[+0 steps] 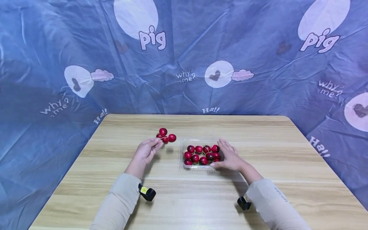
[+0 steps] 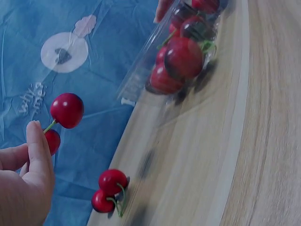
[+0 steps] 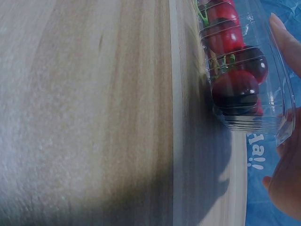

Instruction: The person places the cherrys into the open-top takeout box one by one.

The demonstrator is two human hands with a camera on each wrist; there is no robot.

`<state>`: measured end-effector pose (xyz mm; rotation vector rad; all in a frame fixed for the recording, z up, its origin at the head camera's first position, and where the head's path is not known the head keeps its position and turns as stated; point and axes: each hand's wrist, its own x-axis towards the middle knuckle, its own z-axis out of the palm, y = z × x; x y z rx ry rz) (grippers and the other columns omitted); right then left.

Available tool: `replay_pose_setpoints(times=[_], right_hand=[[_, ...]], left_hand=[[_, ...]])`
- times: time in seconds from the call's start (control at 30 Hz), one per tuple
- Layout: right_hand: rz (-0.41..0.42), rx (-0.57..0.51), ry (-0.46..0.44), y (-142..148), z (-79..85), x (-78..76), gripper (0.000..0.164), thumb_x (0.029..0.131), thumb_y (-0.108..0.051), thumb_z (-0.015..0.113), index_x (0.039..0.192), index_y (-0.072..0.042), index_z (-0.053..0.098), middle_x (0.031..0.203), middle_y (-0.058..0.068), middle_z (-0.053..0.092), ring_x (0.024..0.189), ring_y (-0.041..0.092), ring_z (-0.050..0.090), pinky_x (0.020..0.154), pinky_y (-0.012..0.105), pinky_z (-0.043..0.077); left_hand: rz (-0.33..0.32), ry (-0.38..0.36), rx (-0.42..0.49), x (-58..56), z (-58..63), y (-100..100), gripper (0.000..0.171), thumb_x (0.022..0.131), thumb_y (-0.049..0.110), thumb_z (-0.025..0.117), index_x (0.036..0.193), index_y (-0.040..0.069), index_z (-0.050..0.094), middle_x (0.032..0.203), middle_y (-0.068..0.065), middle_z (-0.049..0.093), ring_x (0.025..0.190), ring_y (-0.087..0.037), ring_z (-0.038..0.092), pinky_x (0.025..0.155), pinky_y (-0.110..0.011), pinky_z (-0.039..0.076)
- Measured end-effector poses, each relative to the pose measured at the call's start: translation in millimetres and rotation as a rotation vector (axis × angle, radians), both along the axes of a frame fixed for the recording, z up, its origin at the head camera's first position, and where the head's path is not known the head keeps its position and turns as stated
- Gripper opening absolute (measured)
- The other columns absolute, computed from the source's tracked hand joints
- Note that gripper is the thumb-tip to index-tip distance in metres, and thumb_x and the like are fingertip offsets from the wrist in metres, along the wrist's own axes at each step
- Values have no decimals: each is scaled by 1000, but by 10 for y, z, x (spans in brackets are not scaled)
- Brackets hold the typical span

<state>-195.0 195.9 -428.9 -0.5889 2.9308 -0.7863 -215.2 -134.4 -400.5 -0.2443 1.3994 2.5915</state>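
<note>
My left hand pinches the stem of a pair of cherries between thumb and fingers, holding them above the table. Two more cherries with green stems lie on the table behind that pair. To the right stands a clear plastic box with no lid on, holding several dark red cherries. My right hand grips the box's right end, thumb at the near edge and fingers at the far corner. Only part of this hand shows in the right wrist view, beside the clear wall.
Everything rests on a light wood-grain table. A blue printed cloth hangs behind its far edge and along the sides. Each wrist carries a small black camera on the sleeve.
</note>
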Motion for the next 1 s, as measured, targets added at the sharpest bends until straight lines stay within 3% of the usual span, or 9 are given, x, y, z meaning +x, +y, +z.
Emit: replay_pose_setpoints(times=[0.13,0.33,0.53,0.77,1.0], right_hand=[[-4,0,-5,2,-21,2,111,61,-60,64,134,7,16,140,22,9,127,36,4,95,57,5],[-6,3,-3,5,-35,-1,111,61,-61,63,134,7,15,140,22,9,127,37,5,95,57,5],[-1,6,-1,8,-23,-8,110,61,-59,64,134,8,15,140,23,10,126,37,5,95,57,5],[-1,11,0,1,-9,-3,110,61,-60,63,134,8,15,140,23,10,127,37,5,95,57,6],[-1,15,4,1,-5,-4,110,62,-59,63,134,8,16,140,24,9,126,38,5,95,57,6]], left_hand=[[-30,19,-6,29,-6,65,11,87,-6,41,87,-3,52,73,-9,62,72,-16,61,76,-24,46],[-51,2,-52,60,-6,158,22,86,-4,44,107,-10,46,79,-10,61,74,-15,60,78,-25,45],[-74,5,-57,77,6,219,13,86,-4,45,96,-6,53,80,-11,60,76,-17,60,77,-25,45],[-148,30,-72,78,6,292,26,86,-4,44,109,-16,41,78,-10,60,74,-16,60,75,-24,46],[-195,49,-90,70,4,395,13,86,-5,44,96,-10,49,73,-9,61,67,-15,60,69,-23,48]])
